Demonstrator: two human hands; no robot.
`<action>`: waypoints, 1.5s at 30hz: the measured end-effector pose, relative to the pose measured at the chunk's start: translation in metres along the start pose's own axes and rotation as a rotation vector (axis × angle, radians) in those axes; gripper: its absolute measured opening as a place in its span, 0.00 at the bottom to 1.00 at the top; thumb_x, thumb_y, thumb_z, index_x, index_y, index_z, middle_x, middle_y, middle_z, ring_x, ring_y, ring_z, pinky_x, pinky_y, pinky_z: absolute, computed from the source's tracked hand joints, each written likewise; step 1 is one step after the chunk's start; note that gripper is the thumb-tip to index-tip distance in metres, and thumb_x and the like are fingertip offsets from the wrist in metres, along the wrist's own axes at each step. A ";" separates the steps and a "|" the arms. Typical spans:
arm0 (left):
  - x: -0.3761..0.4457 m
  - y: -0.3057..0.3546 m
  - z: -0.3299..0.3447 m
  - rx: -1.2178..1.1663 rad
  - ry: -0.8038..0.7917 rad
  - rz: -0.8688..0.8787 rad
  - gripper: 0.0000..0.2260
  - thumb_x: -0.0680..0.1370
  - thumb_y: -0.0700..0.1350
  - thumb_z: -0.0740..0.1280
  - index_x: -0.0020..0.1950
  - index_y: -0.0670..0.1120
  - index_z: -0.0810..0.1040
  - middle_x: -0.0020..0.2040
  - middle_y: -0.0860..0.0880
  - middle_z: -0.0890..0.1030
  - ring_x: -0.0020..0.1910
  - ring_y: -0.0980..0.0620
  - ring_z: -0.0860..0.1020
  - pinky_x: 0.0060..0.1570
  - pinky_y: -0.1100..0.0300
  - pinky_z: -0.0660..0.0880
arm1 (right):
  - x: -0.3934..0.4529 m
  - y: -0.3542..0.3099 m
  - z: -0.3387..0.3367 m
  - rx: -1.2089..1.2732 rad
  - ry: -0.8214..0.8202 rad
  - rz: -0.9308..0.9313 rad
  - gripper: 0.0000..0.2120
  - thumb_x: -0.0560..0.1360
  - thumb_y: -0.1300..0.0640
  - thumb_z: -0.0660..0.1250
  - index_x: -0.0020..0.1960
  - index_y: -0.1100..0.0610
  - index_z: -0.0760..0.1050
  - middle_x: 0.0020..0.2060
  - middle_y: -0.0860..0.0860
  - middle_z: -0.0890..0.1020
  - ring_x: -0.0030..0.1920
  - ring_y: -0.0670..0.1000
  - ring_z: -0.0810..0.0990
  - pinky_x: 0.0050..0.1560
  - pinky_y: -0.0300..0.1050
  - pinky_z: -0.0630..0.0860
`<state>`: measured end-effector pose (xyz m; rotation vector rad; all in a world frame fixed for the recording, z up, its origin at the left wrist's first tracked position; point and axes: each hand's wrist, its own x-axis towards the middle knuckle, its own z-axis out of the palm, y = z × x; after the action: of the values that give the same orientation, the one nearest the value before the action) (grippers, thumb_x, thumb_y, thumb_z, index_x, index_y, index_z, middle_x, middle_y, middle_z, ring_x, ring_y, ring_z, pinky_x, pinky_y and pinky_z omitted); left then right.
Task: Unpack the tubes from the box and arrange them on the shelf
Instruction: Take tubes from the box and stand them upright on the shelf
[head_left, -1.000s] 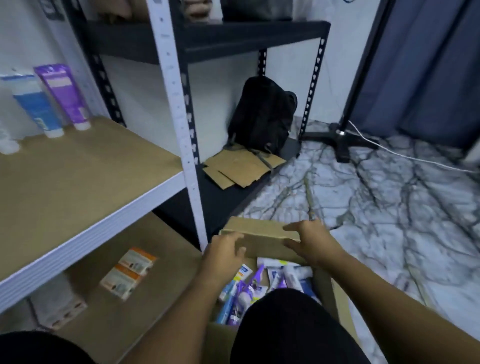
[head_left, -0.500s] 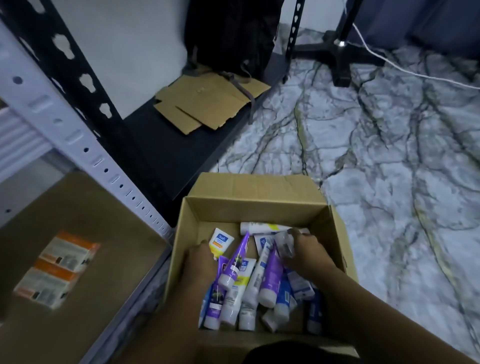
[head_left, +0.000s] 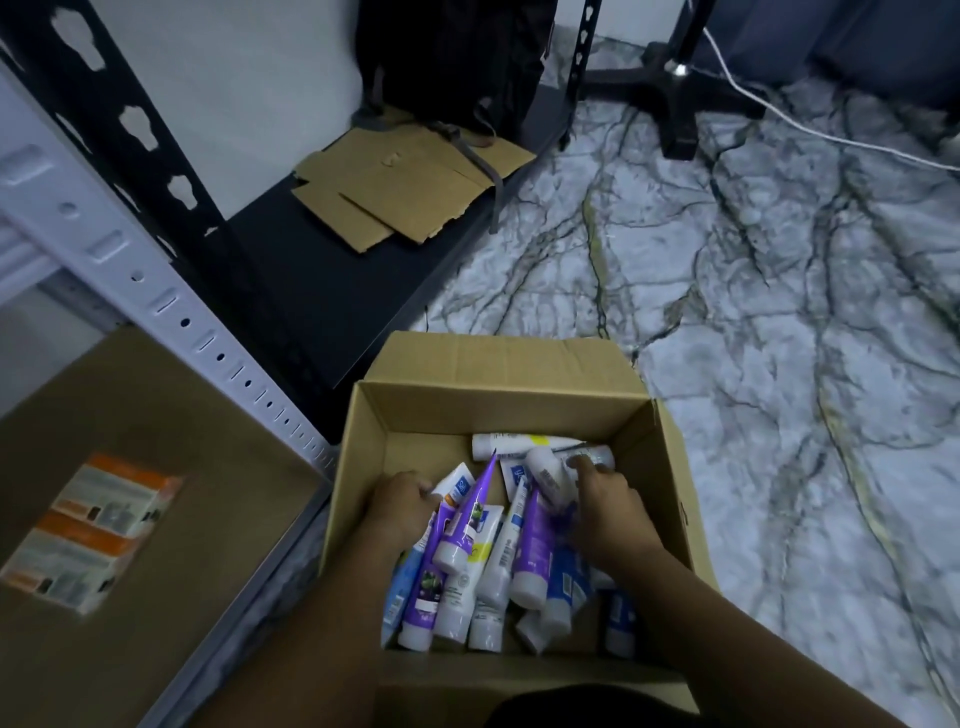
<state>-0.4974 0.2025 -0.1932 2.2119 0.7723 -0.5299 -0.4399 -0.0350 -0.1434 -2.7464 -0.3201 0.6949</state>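
Item 1: cardboard box (head_left: 498, 415), flaps open, sitting on the marble floor (head_left: 753, 312); taken here as the landmark for every entry.

Item 2: tubes (head_left: 514, 551), a loose heap inside the box, mostly white, purple and blue, caps pointing largely toward its near wall. One white tube (head_left: 524, 443) is lying crosswise along the box's far wall.

Item 3: my left hand (head_left: 402, 512), reaching into the box at its left side, fingers curling down among the tubes next to a white tube with a blue label (head_left: 457, 486). I cannot tell whether it is gripping any tube.

Item 4: my right hand (head_left: 613, 512), reaching into the box right of centre, fingers curling round a white tube with a barcode (head_left: 545, 475) and holding it tilted above the heap.

Item 5: shelf board (head_left: 156, 467), brown, lying left of the box, just beyond the white perforated upright (head_left: 171, 306). Two orange-and-white packets (head_left: 88, 530) are resting on it.

Item 6: flattened cardboard (head_left: 405, 187), lying on the black lower shelf (head_left: 322, 291) beyond the box's far-left corner, with a black backpack (head_left: 457, 57) standing behind it.

Item 7: black stand base (head_left: 675, 98) and white cable (head_left: 810, 132), on the floor well beyond the box, to its far right.
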 end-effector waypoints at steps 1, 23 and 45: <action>-0.002 0.001 -0.003 -0.011 -0.008 0.008 0.08 0.79 0.44 0.67 0.54 0.40 0.79 0.52 0.42 0.83 0.52 0.44 0.81 0.52 0.54 0.77 | -0.002 0.001 -0.002 0.042 0.035 0.009 0.25 0.71 0.55 0.72 0.66 0.53 0.68 0.57 0.55 0.78 0.56 0.57 0.80 0.54 0.54 0.80; -0.175 0.101 -0.135 -0.698 0.481 0.465 0.27 0.55 0.43 0.86 0.50 0.48 0.79 0.45 0.52 0.84 0.45 0.56 0.83 0.38 0.67 0.79 | -0.096 -0.073 -0.146 1.021 0.346 -0.324 0.12 0.64 0.64 0.80 0.46 0.59 0.83 0.42 0.54 0.87 0.46 0.56 0.86 0.52 0.61 0.81; -0.403 0.018 -0.343 -0.782 1.347 0.446 0.27 0.54 0.53 0.85 0.47 0.53 0.75 0.43 0.59 0.81 0.39 0.61 0.79 0.38 0.65 0.76 | -0.248 -0.356 -0.246 0.946 0.242 -0.991 0.17 0.64 0.59 0.81 0.51 0.52 0.83 0.44 0.45 0.87 0.45 0.44 0.85 0.51 0.47 0.82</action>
<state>-0.7348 0.3001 0.2702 1.6353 0.8180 1.3904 -0.5824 0.1730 0.2871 -1.4655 -0.9070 0.1387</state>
